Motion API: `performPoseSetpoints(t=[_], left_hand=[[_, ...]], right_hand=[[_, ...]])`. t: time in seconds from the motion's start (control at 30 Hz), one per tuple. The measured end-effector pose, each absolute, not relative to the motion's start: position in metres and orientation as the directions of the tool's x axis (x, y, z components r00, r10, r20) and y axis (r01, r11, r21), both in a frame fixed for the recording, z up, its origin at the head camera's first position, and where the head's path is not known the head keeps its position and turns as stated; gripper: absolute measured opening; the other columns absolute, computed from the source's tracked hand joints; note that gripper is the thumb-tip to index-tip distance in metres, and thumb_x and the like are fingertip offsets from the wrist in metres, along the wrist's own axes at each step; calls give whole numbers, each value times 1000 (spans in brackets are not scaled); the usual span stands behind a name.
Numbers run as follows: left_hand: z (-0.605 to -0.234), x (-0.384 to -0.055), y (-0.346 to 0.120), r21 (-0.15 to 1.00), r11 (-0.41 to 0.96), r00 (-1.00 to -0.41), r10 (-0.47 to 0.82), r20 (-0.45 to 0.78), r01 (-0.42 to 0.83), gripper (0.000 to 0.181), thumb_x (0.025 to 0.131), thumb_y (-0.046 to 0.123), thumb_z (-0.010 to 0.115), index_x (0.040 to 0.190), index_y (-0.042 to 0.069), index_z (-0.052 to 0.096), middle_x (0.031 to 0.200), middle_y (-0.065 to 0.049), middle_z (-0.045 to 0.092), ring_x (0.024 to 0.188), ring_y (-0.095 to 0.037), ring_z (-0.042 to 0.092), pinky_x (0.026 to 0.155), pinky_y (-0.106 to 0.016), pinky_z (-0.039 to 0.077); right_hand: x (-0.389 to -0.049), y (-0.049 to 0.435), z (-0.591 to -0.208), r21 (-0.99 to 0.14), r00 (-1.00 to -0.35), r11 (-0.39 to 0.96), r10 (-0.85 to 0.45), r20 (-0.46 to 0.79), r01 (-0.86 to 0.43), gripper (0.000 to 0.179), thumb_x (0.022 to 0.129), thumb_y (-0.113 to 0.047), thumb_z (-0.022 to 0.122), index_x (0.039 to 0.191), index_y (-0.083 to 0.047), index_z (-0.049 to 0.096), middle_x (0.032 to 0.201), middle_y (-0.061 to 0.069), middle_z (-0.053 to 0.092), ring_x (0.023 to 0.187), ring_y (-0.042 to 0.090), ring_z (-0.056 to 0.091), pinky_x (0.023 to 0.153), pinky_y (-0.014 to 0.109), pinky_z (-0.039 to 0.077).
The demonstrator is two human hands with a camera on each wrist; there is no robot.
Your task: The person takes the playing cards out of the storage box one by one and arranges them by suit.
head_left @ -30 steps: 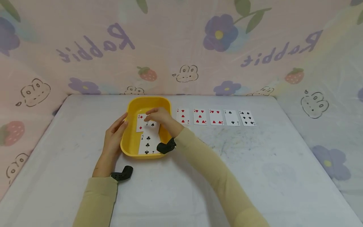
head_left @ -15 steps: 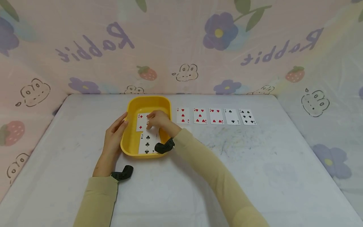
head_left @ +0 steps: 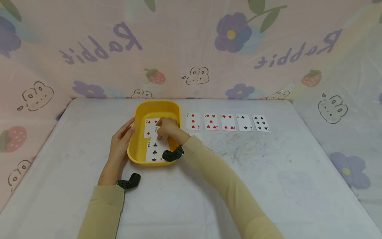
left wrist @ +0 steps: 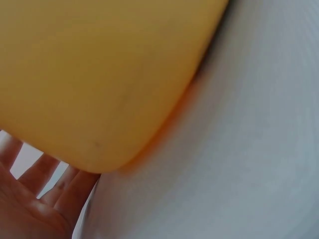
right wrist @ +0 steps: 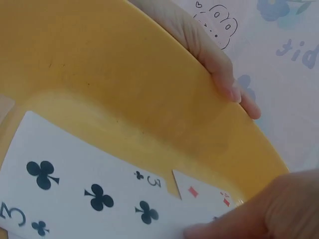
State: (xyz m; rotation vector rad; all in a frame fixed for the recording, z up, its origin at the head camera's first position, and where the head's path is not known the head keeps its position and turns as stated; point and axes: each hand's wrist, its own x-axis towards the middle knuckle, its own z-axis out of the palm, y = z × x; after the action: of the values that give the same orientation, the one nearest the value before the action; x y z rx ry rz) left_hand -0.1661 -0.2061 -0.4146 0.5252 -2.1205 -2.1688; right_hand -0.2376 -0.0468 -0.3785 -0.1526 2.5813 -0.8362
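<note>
A yellow tray (head_left: 131, 154) holds several playing cards, face up and overlapping. In it lie a four of diamonds (head_left: 148, 127), a two of spades (head_left: 156, 128) and a three of clubs (head_left: 154, 152). My right hand (head_left: 168, 128) reaches in over the right rim, thumb and curled fingers pinching the two of spades, mostly hidden beneath them. In the right wrist view, its thumb comes down at the end of the three of clubs (right wrist: 99, 196). Along the tray's left outer wall rests my left hand (head_left: 119, 142), fingers extended, fingertips at the rim.
Right of the tray a row of face-up cards lies on the white cloth: three of hearts (head_left: 193, 121), five of hearts (head_left: 211, 121), four of hearts (head_left: 228, 122), two of clubs (head_left: 244, 122) and six of spades (head_left: 261, 123). A patterned curtain (head_left: 179, 49) stands behind.
My right hand has lowered from above the two of spades, and its fingers have curled in and drawn slightly right. The left hand and tray stay put.
</note>
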Motion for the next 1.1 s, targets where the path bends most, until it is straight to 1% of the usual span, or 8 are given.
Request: performPoseSetpoints(t=[0.17,0.3,0.5,0.67,0.77,0.87,0.97,1.1], left_hand=[[-415,-167,-206,978,-56,-937,-283,-207,-199,39,95,39,57,134,40,54,147,0,41,128,-14,42,90,-8,45],[-414,-167,-206,979,-52,-939,-277,-205,-199,40,95,41,58,134,41,54,148,0,41,128,-14,42,90,-8,46],[-414,-167,-206,980,-52,-940,-274,-201,-194,41,94,41,58,135,40,53,146,-1,41,126,-13,42,94,-11,45],[-411,-165,-207,975,-60,-939,-264,-220,-212,43,95,41,58,137,38,52,149,1,38,132,-13,35,109,-23,38],[-410,-165,-208,975,-61,-940,-256,-224,-215,44,94,42,58,137,39,51,150,1,37,134,-13,34,112,-27,36],[-411,-165,-208,976,-64,-941,-257,-220,-210,45,93,43,59,137,39,52,149,1,38,131,-12,36,108,-22,39],[-412,-165,-208,976,-74,-941,-260,-218,-206,44,92,43,60,136,39,53,147,0,40,128,-12,38,101,-15,42],[-413,-164,-208,975,-77,-942,-251,-222,-209,44,92,44,60,135,40,53,148,0,39,129,-13,38,100,-13,43]], right_hand=[[-240,-45,-380,-695,-919,714,-215,-330,83,35,81,-4,70,114,-10,62,114,8,59,96,21,52,81,27,51],[-243,-43,-381,-799,-941,593,-204,-269,100,30,83,-3,67,113,-10,65,113,10,60,92,21,55,79,26,53],[-246,-42,-382,-913,-978,399,-142,-153,85,26,86,-7,66,111,-10,67,113,9,61,95,20,54,80,25,52],[-245,-39,-375,-953,-994,295,-65,-83,60,23,90,-13,64,112,-13,70,116,6,63,102,19,55,86,27,51],[-242,-34,-366,-964,-998,263,-44,-45,32,22,90,-14,64,111,-14,71,118,4,65,103,19,56,87,28,51],[-239,-28,-357,-972,-998,233,-63,-9,-5,22,89,-12,64,110,-12,72,119,5,66,103,17,56,86,25,50],[-236,-20,-351,-980,-996,201,-93,-13,-6,25,89,-11,64,113,-10,71,121,5,65,99,16,57,83,22,50],[-234,-6,-347,-983,-993,180,-110,-43,22,27,91,-12,62,117,-10,69,125,5,62,98,17,57,86,22,51]])
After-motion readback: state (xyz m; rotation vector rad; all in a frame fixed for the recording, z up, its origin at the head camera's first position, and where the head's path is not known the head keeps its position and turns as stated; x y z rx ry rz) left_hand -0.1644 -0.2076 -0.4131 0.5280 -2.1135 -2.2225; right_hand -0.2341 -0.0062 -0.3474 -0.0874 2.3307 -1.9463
